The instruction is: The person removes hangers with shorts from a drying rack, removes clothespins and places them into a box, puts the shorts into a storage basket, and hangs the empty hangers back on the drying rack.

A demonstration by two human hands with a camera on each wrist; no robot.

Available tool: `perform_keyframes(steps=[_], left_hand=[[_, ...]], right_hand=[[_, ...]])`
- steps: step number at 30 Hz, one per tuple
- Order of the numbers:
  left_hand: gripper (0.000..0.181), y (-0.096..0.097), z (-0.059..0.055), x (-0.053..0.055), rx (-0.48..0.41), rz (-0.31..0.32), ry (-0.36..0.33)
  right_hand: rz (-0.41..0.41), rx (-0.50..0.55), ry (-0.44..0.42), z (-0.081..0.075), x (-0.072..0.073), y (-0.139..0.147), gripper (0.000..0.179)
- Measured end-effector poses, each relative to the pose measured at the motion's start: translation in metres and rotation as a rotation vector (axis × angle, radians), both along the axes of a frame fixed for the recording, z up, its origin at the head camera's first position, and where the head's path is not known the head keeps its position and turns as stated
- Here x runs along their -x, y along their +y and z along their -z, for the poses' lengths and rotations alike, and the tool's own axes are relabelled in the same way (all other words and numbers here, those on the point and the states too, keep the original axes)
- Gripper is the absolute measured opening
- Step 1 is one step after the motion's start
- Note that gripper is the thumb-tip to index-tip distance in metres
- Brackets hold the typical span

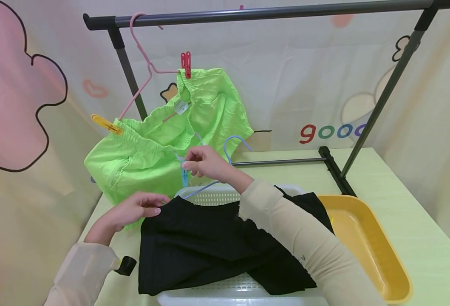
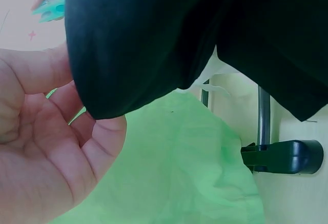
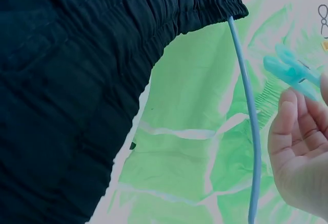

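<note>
Black shorts with a gathered elastic waistband spread below my hands in the head view. My left hand pinches their upper left corner. A blue hanger runs to that same corner, its hook standing behind my right wrist. My right hand is raised over the waistband and pinches a light-blue clothespin by one end, apart from the black cloth. Bright green shorts hang behind both hands.
A pink hanger on the dark rail carries the green shorts, held by a red clothespin and a yellow clothespin. A white basket lies beneath the black shorts, beside a yellow tray.
</note>
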State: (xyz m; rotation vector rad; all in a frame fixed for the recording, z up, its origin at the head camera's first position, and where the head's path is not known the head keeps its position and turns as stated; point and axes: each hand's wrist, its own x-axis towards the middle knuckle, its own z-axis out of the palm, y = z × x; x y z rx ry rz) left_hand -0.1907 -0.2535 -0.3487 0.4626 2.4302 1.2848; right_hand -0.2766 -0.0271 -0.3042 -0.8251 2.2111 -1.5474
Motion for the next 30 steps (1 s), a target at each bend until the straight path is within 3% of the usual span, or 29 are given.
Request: perform_keyframes(steps=[9, 16, 22, 30], left_hand=[[0.036, 0.002, -0.003, -0.002, -0.003, 0.002, -0.012], [0.037, 0.002, -0.003, -0.004, 0.0, 0.002, -0.007], [0.036, 0.002, -0.002, -0.004, -0.008, 0.004, 0.002], [0.036, 0.002, -0.003, -0.006, -0.008, -0.004, 0.0]], right_hand=[[0.03, 0.105, -0.15, 0.002, 0.002, 0.012, 0.015], [0.024, 0.159, -0.176, 0.007, 0.002, 0.022, 0.02], [0.034, 0.144, -0.213, 0.008, 0.002, 0.026, 0.014], [0.044, 0.151, -0.221, 0.002, 0.002, 0.041, 0.013]])
